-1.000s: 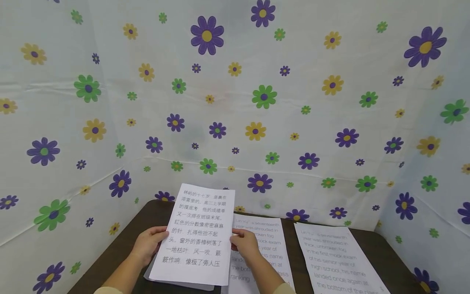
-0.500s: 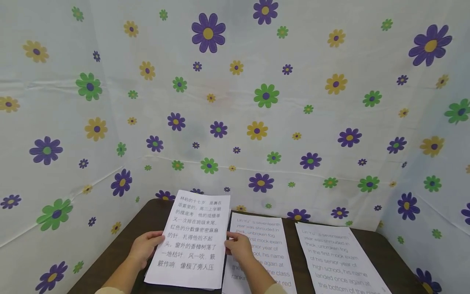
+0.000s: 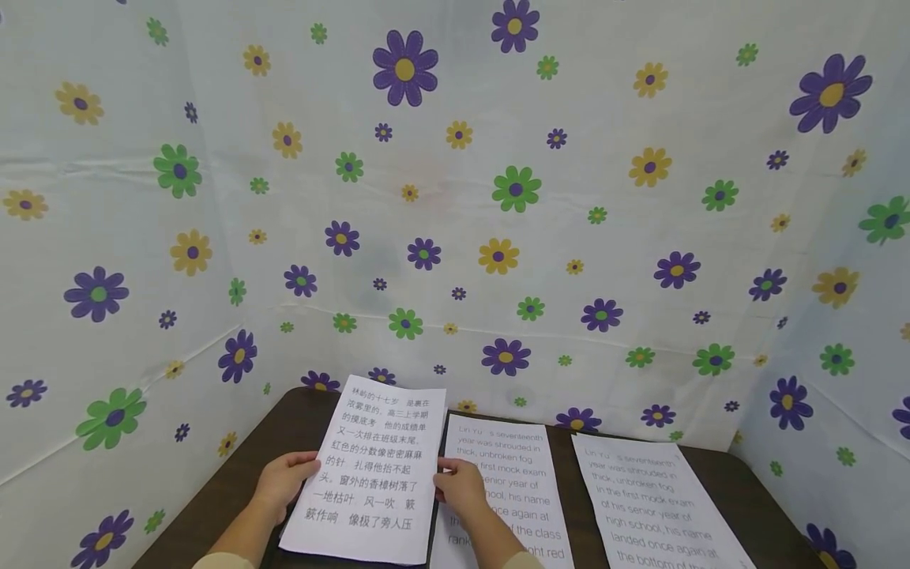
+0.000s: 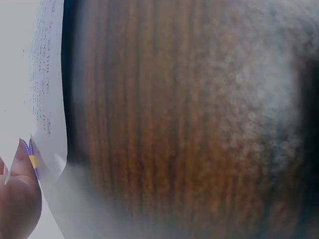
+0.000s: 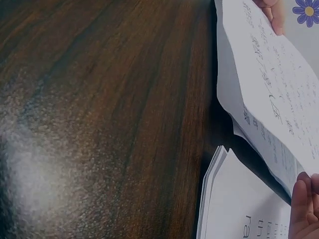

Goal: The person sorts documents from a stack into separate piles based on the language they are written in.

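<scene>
Left hand (image 3: 283,484) and right hand (image 3: 460,484) pinch the papers (image 3: 366,474) by opposite sides over a dark wooden table (image 3: 302,419); flowered cloth (image 3: 462,221) walls the far, left and right sides.

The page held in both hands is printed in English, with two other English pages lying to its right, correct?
Not quite: the held page is printed in Chinese, not English, as the head view shows. The left hand and right hand do hold it, with the middle English page and rightmost English page lying to its right.
</scene>
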A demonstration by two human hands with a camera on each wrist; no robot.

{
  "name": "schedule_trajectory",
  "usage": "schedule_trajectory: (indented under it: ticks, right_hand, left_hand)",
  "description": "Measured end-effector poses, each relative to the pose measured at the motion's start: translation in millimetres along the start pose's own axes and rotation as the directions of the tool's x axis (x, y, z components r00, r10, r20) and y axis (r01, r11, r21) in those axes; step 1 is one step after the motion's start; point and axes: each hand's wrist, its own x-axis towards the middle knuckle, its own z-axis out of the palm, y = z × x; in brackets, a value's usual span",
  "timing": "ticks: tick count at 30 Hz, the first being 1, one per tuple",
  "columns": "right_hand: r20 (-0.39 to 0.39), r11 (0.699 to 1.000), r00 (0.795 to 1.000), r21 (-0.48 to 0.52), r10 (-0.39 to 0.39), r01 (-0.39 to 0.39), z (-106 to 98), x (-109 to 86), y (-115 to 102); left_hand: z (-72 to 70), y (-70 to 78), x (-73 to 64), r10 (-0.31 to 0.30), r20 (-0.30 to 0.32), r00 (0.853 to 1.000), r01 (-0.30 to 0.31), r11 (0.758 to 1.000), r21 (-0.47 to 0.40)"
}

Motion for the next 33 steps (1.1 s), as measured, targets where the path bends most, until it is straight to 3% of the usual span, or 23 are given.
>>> schedule_trajectory:
  ticks: [10,23,33]
  right_hand:
    - [-0.005,1.0,1.0,-0.013,-0.012,0.011,5.6,2.7,2.0]
    - [0.005,0.993,1.0,-0.115,-0.004,0.005,10.6,5.7,5.5]
    - [0.021,0.99,1.0,-0.142,-0.004,0.007,11.5,4.6,5.3]
  left_hand:
    - [-1.7,-1.4,4.1,0.019,-0.011,1.0,-0.019,0.999,0.047]
    - [4.7,-9.0,9.8,0.017,-0.064,0.998,-0.011,0.995,0.094]
    - [10.5,-1.5,2.4,0.018,-0.094,0.995,-0.007,0.993,0.121]
